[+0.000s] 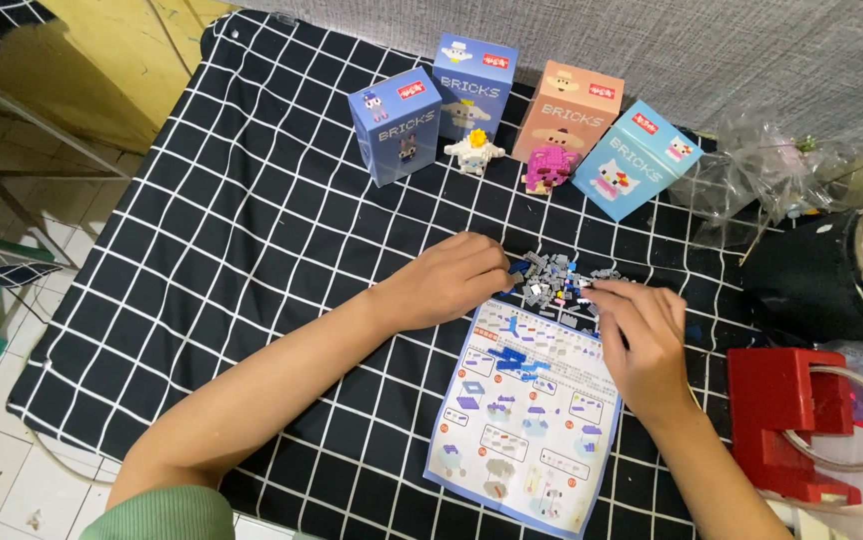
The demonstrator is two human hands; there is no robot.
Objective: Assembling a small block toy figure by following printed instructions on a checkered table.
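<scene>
Both hands work at a small pile of bricks (552, 277) — grey and blue pieces heaped on the bench (252, 250), which is covered in a black cloth with a white grid. The left hand (447, 280) lies knuckles up at the pile's left edge, fingers curled down onto the pieces; its grip looks narrow, but whether it pinches a brick I cannot tell, since the fingertips are hidden under the hand. The right hand (642, 335) comes in from the right, fingers bent toward the pile's right edge, and its grip is just as hard to read from this angle.

Just below the pile, touching both hands' space, lies an instruction sheet (527, 420) — pale blue, printed with step pictures, slightly tilted. The right hand covers its upper right corner.

At the far side of the bench stand 4 boxes in a row: a purple-blue box (395, 125), a blue box (475, 85), a pink box (567, 110) and a light blue box (637, 160) tilted to one side. In front of them stand 2 built figures, a white figure (474, 152) and a pink figure (550, 166). A red holder (782, 420) sits at the right edge, near the right forearm, and crumpled clear bags (752, 170) lie behind it.
</scene>
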